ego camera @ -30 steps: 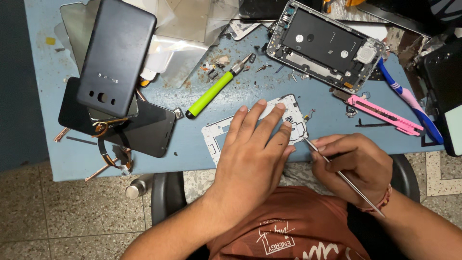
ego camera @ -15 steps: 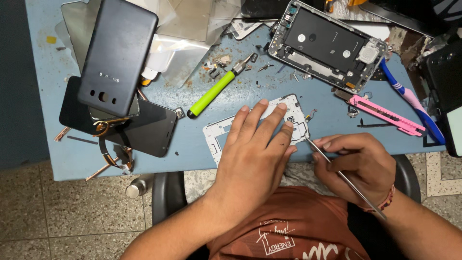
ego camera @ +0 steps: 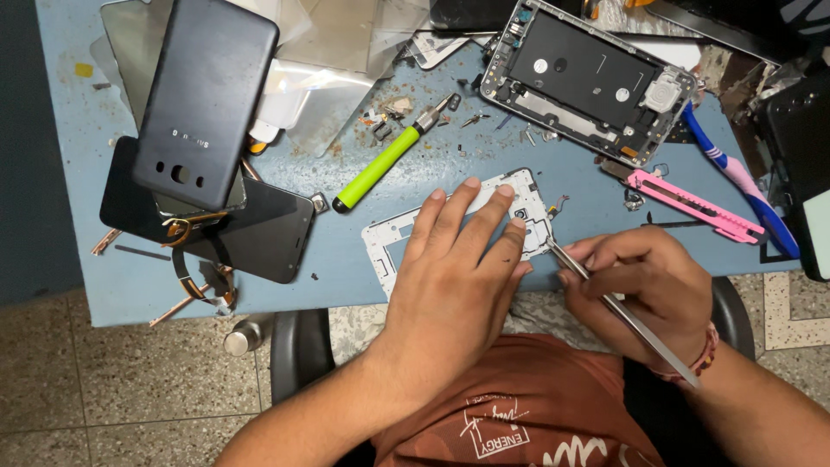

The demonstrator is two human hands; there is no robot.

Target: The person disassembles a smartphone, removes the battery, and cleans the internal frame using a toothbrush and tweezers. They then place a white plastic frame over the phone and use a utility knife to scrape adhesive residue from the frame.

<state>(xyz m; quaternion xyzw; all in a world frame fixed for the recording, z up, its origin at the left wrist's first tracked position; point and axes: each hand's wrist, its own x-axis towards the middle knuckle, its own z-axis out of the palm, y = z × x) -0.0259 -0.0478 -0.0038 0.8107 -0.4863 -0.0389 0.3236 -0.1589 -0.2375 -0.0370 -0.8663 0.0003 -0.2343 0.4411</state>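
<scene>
My left hand lies flat, fingers spread, on a white phone mid-frame at the near edge of the blue table. My right hand grips metal tweezers. Their tip touches the right edge of the white frame, beside the left hand's fingertips. A small camera part sits in the frame just past those fingertips.
A green-handled screwdriver lies beyond the frame. An opened black phone body rests at the back right, with a pink utility knife and a blue toothbrush nearby. Dark phone back covers and a screen are stacked at left.
My right hand has shifted the tweezers slightly, keeping the tip at the frame's right edge. The left hand has stayed pressed on the frame.
</scene>
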